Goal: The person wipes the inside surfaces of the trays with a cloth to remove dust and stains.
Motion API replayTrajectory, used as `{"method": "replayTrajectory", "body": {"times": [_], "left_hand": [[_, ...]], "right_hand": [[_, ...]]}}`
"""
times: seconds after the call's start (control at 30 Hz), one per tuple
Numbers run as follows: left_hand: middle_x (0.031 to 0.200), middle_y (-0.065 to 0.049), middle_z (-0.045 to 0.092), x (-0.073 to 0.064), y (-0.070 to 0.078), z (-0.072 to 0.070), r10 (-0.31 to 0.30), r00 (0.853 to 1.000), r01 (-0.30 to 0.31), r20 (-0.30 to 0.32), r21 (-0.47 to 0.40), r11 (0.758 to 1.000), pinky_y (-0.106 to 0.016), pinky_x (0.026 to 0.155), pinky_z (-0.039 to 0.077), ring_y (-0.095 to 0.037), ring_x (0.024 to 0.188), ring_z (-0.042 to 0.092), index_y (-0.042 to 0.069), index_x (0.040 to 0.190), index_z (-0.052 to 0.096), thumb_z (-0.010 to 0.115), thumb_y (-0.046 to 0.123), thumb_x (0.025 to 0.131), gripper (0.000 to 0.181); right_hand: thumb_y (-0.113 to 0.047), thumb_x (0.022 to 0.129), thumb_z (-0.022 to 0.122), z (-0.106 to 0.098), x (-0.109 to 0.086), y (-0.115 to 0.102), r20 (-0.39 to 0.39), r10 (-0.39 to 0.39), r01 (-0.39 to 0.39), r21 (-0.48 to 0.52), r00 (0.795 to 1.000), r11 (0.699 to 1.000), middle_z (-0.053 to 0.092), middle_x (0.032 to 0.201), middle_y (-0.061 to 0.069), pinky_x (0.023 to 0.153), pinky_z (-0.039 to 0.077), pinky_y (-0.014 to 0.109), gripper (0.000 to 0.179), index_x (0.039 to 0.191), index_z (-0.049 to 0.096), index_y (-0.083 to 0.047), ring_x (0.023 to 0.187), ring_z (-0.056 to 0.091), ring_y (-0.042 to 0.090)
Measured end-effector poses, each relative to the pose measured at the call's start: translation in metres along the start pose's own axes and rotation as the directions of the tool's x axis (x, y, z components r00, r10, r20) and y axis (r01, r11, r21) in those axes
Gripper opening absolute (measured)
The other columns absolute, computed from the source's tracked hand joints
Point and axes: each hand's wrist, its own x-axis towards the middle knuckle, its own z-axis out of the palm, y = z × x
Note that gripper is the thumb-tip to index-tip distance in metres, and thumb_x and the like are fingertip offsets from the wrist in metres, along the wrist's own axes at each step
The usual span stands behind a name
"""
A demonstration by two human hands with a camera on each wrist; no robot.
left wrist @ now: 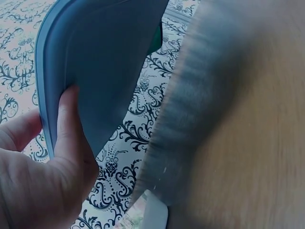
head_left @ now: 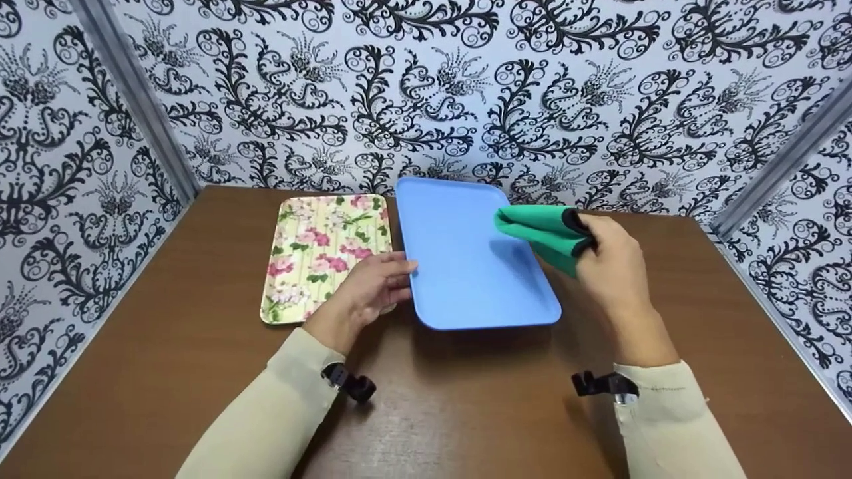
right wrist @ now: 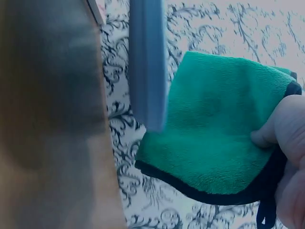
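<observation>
My left hand [head_left: 373, 286] grips the left edge of a blue tray [head_left: 459, 266], thumb on one face and fingers on the other. The tray is raised off the table and tilted; its underside [left wrist: 105, 62] shows in the left wrist view. In my right hand [head_left: 612, 266] a folded green cloth [right wrist: 209, 124] with black edging is pinched between thumb and fingers. The cloth hangs over the tray's right side in the head view. Close by my left hand lies a flowered tray [head_left: 319, 253], partly hidden behind that hand.
The brown wooden table [head_left: 426, 412] runs under both arms. Behind it stands a wall [head_left: 452, 86] with a black and white scroll pattern, close to the tray's far edge. Dark bands with camera mounts [head_left: 349, 382] sit on both wrists.
</observation>
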Motion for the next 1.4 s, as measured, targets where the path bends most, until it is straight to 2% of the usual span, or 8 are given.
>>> {"method": "replayTrajectory", "body": {"times": [0.13, 0.23, 0.47, 0.6, 0.8, 0.97, 1.1, 1.4], "left_hand": [[0.090, 0.001, 0.071, -0.003, 0.002, -0.001, 0.000, 1.000, 0.000, 0.004, 0.003, 1.000, -0.025, 0.071, 0.058, -0.013, 0.077, 0.070, 0.002, 0.139, 0.053, 0.067, 0.012, 0.099, 0.043], [0.089, 0.002, 0.071, -0.005, 0.002, -0.002, 0.002, 1.000, -0.002, -0.004, 0.006, 1.000, -0.025, 0.070, 0.057, -0.013, 0.076, 0.070, 0.003, 0.139, 0.053, 0.068, 0.013, 0.099, 0.044], [0.091, 0.002, 0.069, -0.008, -0.001, -0.004, 0.006, 0.999, -0.006, -0.048, -0.016, 1.000, -0.025, 0.071, 0.055, -0.013, 0.074, 0.068, 0.003, 0.147, 0.048, 0.067, 0.011, 0.099, 0.053], [0.090, 0.003, 0.070, -0.011, 0.002, -0.003, 0.017, 0.998, -0.018, -0.064, -0.015, 1.000, -0.026, 0.066, 0.047, -0.013, 0.070, 0.069, 0.004, 0.147, 0.049, 0.068, 0.013, 0.098, 0.053], [0.086, 0.002, 0.072, -0.011, 0.001, -0.003, 0.063, 0.997, -0.064, -0.043, -0.026, 0.998, -0.024, 0.055, 0.042, -0.012, 0.064, 0.069, 0.002, 0.140, 0.054, 0.068, 0.015, 0.098, 0.046], [0.085, 0.002, 0.072, -0.013, -0.002, -0.001, 0.060, 0.996, -0.062, -0.062, -0.023, 0.998, -0.027, 0.061, 0.045, -0.013, 0.065, 0.069, 0.003, 0.137, 0.056, 0.068, 0.015, 0.098, 0.042], [0.086, 0.002, 0.071, -0.013, -0.002, 0.001, 0.058, 0.995, -0.061, -0.079, -0.029, 0.998, -0.026, 0.066, 0.051, -0.013, 0.067, 0.069, 0.003, 0.138, 0.056, 0.068, 0.012, 0.098, 0.043], [0.089, -0.002, 0.070, -0.015, -0.001, 0.008, 0.099, 0.991, -0.107, -0.093, -0.082, 0.991, -0.025, 0.067, 0.061, -0.014, 0.077, 0.069, -0.005, 0.136, 0.056, 0.067, 0.004, 0.097, 0.041]], "right_hand": [[0.011, 0.085, 0.055, 0.012, -0.005, -0.014, -0.032, -0.084, 0.084, 0.001, 0.996, 0.996, 0.072, 0.123, 0.018, 0.104, 0.051, 0.054, 0.047, 0.127, 0.072, -0.003, 0.116, 0.067, 0.039], [0.011, 0.084, 0.057, 0.020, -0.009, -0.023, -0.014, -0.137, 0.137, -0.031, 0.990, 0.990, 0.073, 0.121, 0.016, 0.103, 0.053, 0.053, 0.047, 0.126, 0.072, -0.004, 0.115, 0.068, 0.037], [0.011, 0.082, 0.055, 0.033, -0.018, -0.033, 0.158, -0.171, 0.189, -0.104, 0.972, 0.976, 0.072, 0.125, 0.014, 0.094, 0.056, 0.060, 0.054, 0.130, 0.071, -0.009, 0.120, 0.066, 0.037], [0.008, 0.084, 0.055, 0.035, -0.019, -0.036, 0.256, -0.179, 0.223, -0.153, 0.950, 0.963, 0.071, 0.126, 0.010, 0.087, 0.057, 0.062, 0.056, 0.133, 0.070, -0.015, 0.121, 0.065, 0.037], [0.003, 0.085, 0.062, 0.031, -0.022, -0.039, 0.380, -0.179, 0.269, -0.198, 0.907, 0.942, 0.069, 0.126, 0.008, 0.084, 0.057, 0.060, 0.050, 0.131, 0.071, -0.016, 0.119, 0.065, 0.035], [-0.013, 0.089, 0.072, 0.031, -0.024, -0.037, 0.477, -0.159, 0.296, -0.227, 0.864, 0.928, 0.066, 0.127, 0.010, 0.086, 0.057, 0.058, 0.044, 0.133, 0.070, -0.017, 0.116, 0.065, 0.036], [-0.021, 0.091, 0.070, 0.033, -0.025, -0.037, 0.497, -0.165, 0.311, -0.227, 0.852, 0.923, 0.067, 0.126, 0.008, 0.084, 0.058, 0.057, 0.039, 0.130, 0.073, -0.020, 0.113, 0.066, 0.032], [-0.019, 0.091, 0.068, 0.038, -0.027, -0.045, 0.480, -0.199, 0.313, -0.169, 0.854, 0.935, 0.071, 0.121, 0.004, 0.087, 0.058, 0.056, 0.034, 0.124, 0.076, -0.020, 0.110, 0.068, 0.030]]}}
